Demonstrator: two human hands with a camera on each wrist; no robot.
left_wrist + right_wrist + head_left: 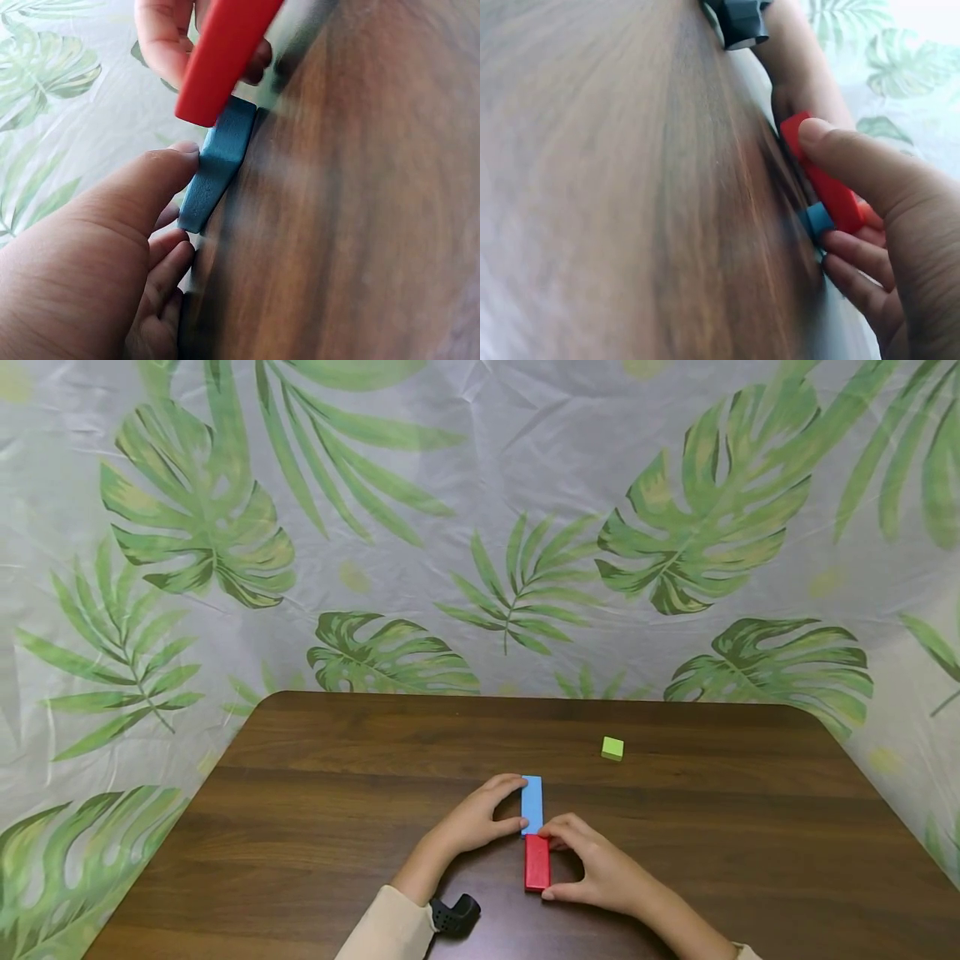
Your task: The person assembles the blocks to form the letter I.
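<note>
A flat blue block (532, 803) lies lengthwise away from me on the dark wooden table. My left hand (476, 816) holds it from the left, thumb at the near end and a fingertip at the far end. The right hand (603, 868) grips a red block (537, 862) by its two ends, thumb at the near one. In the left wrist view the red block (225, 60) is raised off the table, and its end overlaps the blue block (217, 161). The right wrist view shows the right thumb pressed on the red block (829, 184).
A small light green cube (612, 748) sits farther back on the table (337, 827), right of the blue block. A black wrist device (457, 916) is strapped at the left sleeve. Behind the table's far edge hangs a leaf-patterned cloth (525, 460).
</note>
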